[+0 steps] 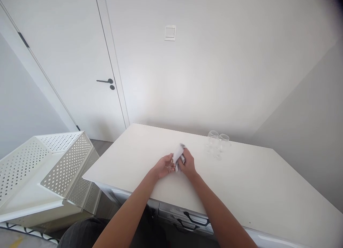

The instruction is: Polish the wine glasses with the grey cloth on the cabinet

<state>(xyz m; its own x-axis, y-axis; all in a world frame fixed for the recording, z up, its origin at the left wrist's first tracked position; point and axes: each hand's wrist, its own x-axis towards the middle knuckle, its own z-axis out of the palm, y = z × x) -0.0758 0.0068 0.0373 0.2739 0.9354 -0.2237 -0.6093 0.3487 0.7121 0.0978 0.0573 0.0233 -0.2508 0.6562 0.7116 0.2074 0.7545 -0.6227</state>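
Observation:
Over the white cabinet top, my two hands meet near the middle. My left hand (164,166) is closed around a clear stemmed glass (169,167), of which only thin transparent edges show between the fingers. In my right hand (188,163) is a whitish cloth (178,153) with a dark patch at its upper end. It is bunched against the glass and covers much of it. Farther back and to the right, a small cluster of clear stemmed glasses (224,138) stands upright.
The white cabinet top (241,180) runs wide to the right, with black-handled drawers (184,219) below its front edge. A perforated cream metal rack (66,169) stands left of it. Behind are a wall with a switch (170,33) and a door (66,62).

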